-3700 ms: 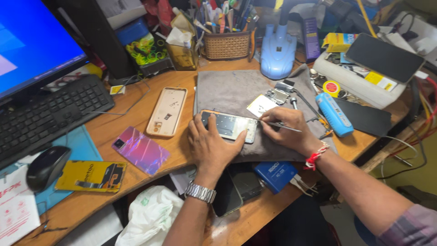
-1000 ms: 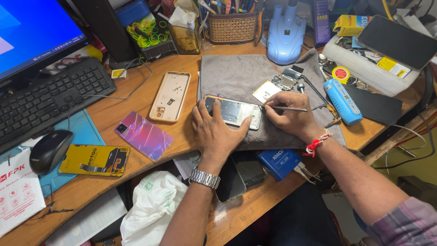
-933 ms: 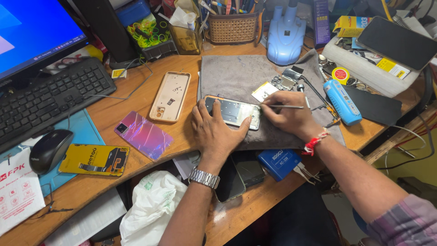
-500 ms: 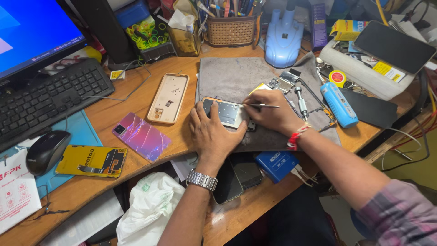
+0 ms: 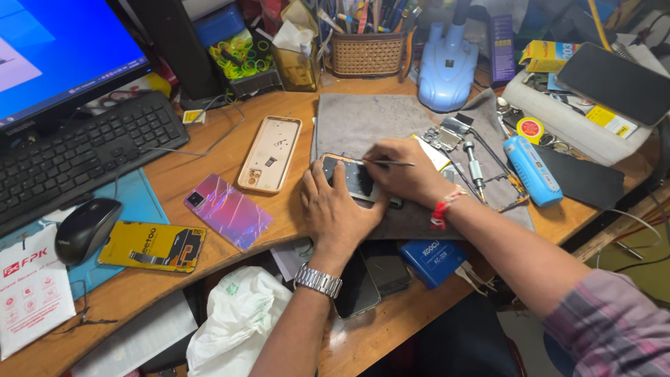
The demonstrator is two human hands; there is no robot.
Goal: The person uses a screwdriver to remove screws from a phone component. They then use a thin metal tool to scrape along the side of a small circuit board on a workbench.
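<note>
Taking the grey work mat (image 5: 363,119) as the landmark and moving outward from the person: below its near edge, a white plastic bag (image 5: 237,321) lies bunched at the tabletop's (image 5: 174,174) rim, with two dark phones (image 5: 377,276) and a small blue box (image 5: 433,260) just beside it.

On the mat's near part lies the opened phone (image 5: 352,178), back off, its dark inside showing. The left hand (image 5: 338,209) presses down flat on it, fingers spread and gripping nothing, only steadying the phone. The right hand (image 5: 405,174) rests on the phone's right end, its fingers pinched shut on a thin metal tool (image 5: 391,163) whose tip points at the phone's upper edge.

As a judgement, the work is midway: the phone is already open, and loose parts sit apart from it. A tan phone case (image 5: 269,153) lies just left of the mat, an iridescent back cover (image 5: 228,211) further left and nearer. Small metal parts (image 5: 447,132) and a screwdriver (image 5: 474,159) lie on the mat's right side, so reassembly looks undone.

Beyond the mat's far edge stands a woven basket (image 5: 366,54) packed with pens and tools, upright. Left of it, a clear holder (image 5: 296,63) has white tissue sticking out, and a dark tray (image 5: 244,59) holds green rubber bands.
</note>
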